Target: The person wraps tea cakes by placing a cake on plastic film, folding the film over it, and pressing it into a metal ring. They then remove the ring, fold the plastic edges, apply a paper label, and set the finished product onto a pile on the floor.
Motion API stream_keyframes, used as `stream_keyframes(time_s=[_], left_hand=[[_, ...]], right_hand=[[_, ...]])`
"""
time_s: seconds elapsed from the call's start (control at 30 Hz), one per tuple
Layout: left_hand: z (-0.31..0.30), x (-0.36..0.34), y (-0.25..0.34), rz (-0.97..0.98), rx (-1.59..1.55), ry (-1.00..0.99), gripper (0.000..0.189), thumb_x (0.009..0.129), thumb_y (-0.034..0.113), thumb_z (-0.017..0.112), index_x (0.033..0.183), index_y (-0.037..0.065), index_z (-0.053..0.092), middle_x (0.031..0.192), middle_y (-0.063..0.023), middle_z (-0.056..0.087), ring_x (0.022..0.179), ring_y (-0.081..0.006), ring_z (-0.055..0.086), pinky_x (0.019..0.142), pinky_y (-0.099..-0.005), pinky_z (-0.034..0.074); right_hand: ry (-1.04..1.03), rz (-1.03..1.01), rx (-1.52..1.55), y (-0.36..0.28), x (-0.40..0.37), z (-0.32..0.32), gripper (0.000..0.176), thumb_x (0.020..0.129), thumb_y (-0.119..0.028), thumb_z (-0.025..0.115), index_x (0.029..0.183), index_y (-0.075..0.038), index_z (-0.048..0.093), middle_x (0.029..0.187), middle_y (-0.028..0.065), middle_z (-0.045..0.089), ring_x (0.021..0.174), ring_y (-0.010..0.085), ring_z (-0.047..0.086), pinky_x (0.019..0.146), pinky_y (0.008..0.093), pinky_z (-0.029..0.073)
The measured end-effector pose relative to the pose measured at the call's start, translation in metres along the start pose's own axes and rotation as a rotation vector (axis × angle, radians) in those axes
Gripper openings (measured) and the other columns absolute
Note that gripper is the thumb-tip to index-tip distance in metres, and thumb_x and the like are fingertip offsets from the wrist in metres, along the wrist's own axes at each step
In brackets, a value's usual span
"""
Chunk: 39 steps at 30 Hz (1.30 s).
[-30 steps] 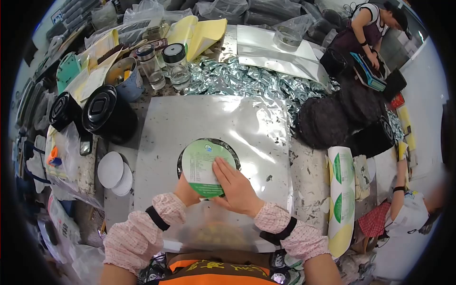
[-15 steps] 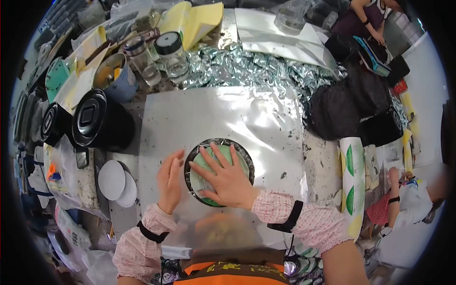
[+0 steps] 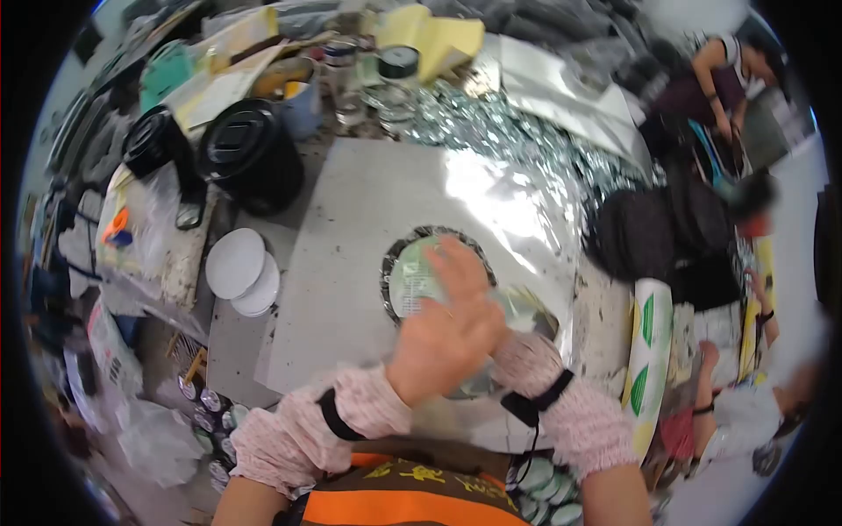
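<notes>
A round disc with a green printed label (image 3: 410,279) and a shiny black rim lies on the grey work board (image 3: 342,228). My left hand (image 3: 434,351) reaches across from the left, over the disc's lower edge, and overlaps my right hand. Its fingers are blurred against the other hand. My right hand (image 3: 460,265) is partly hidden behind it, its blurred fingers stretched over the disc's right side. Beside my right wrist is a shiny, clear-looking piece with a dark edge (image 3: 542,317); whether I hold it cannot be made out.
Two white discs (image 3: 237,263) lie left of the board, below a black lidded canister (image 3: 250,156). Crumpled silver foil (image 3: 500,131) and glass jars (image 3: 397,83) line the back. Black bags (image 3: 645,228) and a white-green roll (image 3: 647,351) are on the right. Other people sit at right.
My left hand has moved right, from beside the disc to across my right hand. The view has shifted, so the board and disc appear turned and higher. A shiny piece now shows beside the right wrist.
</notes>
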<state>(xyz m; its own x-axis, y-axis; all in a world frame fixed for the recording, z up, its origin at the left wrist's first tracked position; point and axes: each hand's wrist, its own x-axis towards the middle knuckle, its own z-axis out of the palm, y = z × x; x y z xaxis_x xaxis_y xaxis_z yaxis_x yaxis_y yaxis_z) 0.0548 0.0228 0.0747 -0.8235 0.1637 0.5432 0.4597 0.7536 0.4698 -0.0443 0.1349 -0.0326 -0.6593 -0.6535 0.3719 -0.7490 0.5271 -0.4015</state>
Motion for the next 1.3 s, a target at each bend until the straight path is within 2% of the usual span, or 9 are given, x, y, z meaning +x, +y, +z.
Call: stream_keyframes(time_s=[0.17,0.27,0.33,0.5,0.63,0.8,1.1,1.23,1.3], left_hand=[[-0.005,-0.031,0.025,-0.089,-0.003,0.126,0.026,0.074,0.006,0.073,0.100,0.009,0.073,0.094,-0.0091,0.072,0.070,-0.0239,0.070,0.058,-0.0345,0.054],[-0.040,-0.040,0.036,-0.297,0.161,-0.098,0.026,0.075,0.005,0.073,0.101,0.007,0.073,0.090,-0.0109,0.073,0.075,-0.0249,0.072,0.065,-0.0341,0.057],[-0.036,-0.052,0.021,-0.351,0.004,0.020,0.027,0.077,0.004,0.072,0.104,0.003,0.071,0.086,-0.0129,0.072,0.073,-0.0246,0.072,0.065,-0.0333,0.056],[0.011,-0.115,-0.074,-0.697,-0.286,-0.014,0.013,0.092,0.008,0.066,0.100,-0.001,0.067,0.087,-0.0091,0.070,0.074,-0.0175,0.069,0.067,-0.0306,0.055],[-0.018,-0.152,-0.100,-1.021,-0.578,-0.057,0.013,0.097,0.009,0.061,0.096,-0.003,0.065,0.084,-0.0033,0.066,0.075,-0.0092,0.063,0.071,-0.0247,0.053],[-0.046,-0.172,-0.111,-0.888,-0.436,-0.177,0.008,0.095,0.006,0.063,0.095,-0.002,0.064,0.083,-0.0023,0.066,0.076,-0.0076,0.062,0.071,-0.0240,0.050],[-0.123,-0.205,-0.159,-0.834,-0.227,-0.256,0.004,0.093,0.002,0.065,0.092,-0.001,0.063,0.081,0.0005,0.062,0.075,-0.0064,0.058,0.069,-0.0220,0.046],[-0.121,-0.203,-0.167,-0.843,-0.263,-0.248,0.005,0.094,0.003,0.063,0.091,-0.001,0.062,0.081,0.0008,0.062,0.076,-0.0059,0.058,0.070,-0.0221,0.046],[-0.114,-0.201,-0.164,-0.855,-0.260,-0.268,0.006,0.095,0.004,0.062,0.091,-0.001,0.062,0.081,0.0006,0.062,0.077,-0.0061,0.058,0.071,-0.0225,0.046]], right_hand=[[0.054,0.374,0.379,-0.013,-0.011,-0.013,0.064,0.089,-0.026,0.066,0.145,-0.006,0.044,0.134,0.0190,0.058,0.120,0.0377,0.058,0.102,0.0407,0.046],[-0.245,0.054,0.931,-0.066,-0.048,0.011,0.046,0.088,-0.026,0.067,0.128,-0.005,0.062,0.114,0.0198,0.067,0.099,0.0340,0.067,0.089,0.0389,0.052],[-0.489,0.269,0.406,-0.084,-0.048,-0.019,0.030,0.085,-0.019,0.066,0.112,-0.008,0.069,0.100,0.0163,0.071,0.091,0.0352,0.068,0.075,0.0409,0.055],[0.440,0.439,0.066,-0.023,-0.161,-0.124,0.030,0.078,-0.002,0.071,0.108,-0.004,0.070,0.101,0.0145,0.072,0.089,0.0312,0.069,0.078,0.0379,0.055],[0.470,0.898,-0.591,0.035,-0.361,-0.209,0.019,0.082,0.000,0.069,0.101,-0.003,0.072,0.108,0.0141,0.068,0.104,0.0314,0.063,0.090,0.0386,0.050],[0.256,0.882,-0.896,0.032,-0.424,-0.208,0.021,0.082,-0.002,0.066,0.102,-0.002,0.072,0.111,0.0140,0.069,0.107,0.0337,0.062,0.091,0.0418,0.051],[0.704,1.265,-0.218,0.031,-0.435,-0.226,0.022,0.091,-0.004,0.062,0.108,0.004,0.073,0.102,0.0186,0.073,0.090,0.0274,0.071,0.082,0.0346,0.054],[0.493,1.155,-0.388,0.048,-0.435,-0.242,0.025,0.093,-0.013,0.066,0.106,0.007,0.072,0.099,0.0127,0.074,0.084,0.0144,0.067,0.076,0.0277,0.052],[0.676,1.269,-0.114,0.078,-0.461,-0.263,0.025,0.092,-0.015,0.066,0.104,0.006,0.072,0.096,0.0127,0.074,0.084,0.0170,0.068,0.075,0.0294,0.053]])
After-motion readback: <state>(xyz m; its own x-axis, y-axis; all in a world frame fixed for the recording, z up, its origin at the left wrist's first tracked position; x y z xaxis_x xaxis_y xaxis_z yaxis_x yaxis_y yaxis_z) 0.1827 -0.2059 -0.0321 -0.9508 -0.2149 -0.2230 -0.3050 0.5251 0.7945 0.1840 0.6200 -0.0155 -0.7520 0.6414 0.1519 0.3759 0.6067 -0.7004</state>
